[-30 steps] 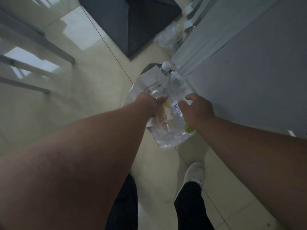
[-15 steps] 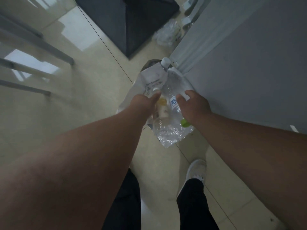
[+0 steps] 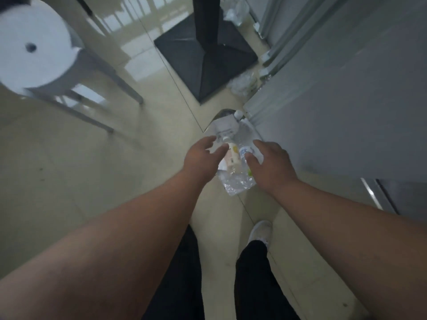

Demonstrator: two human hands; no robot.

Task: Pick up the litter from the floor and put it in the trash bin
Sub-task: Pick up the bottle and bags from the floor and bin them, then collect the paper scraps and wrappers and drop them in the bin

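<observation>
A small trash bin (image 3: 221, 112) stands on the floor against the grey wall, mostly hidden by its contents. A clear plastic bag (image 3: 238, 184), a sheet of paper (image 3: 225, 127), a bottle with a yellow label (image 3: 233, 158) and a clear bottle with a blue label (image 3: 244, 150) fill it. A white bottle cap (image 3: 238, 114) pokes out at its far edge. My left hand (image 3: 203, 158) and my right hand (image 3: 270, 165) hover just above the litter, fingers spread, holding nothing.
A crumpled clear plastic wrapper (image 3: 245, 84) lies on the floor beyond the bin, another (image 3: 234, 10) farther back. A black pedestal base (image 3: 205, 63) stands behind. A white round stool (image 3: 30, 49) is at the left. The grey wall (image 3: 346, 88) runs along the right. My shoe (image 3: 260, 232) is near.
Both hands gripped the bottles over the bin before; now their fingers are spread and the bottles lie in the bin. The view has pulled back and up.
</observation>
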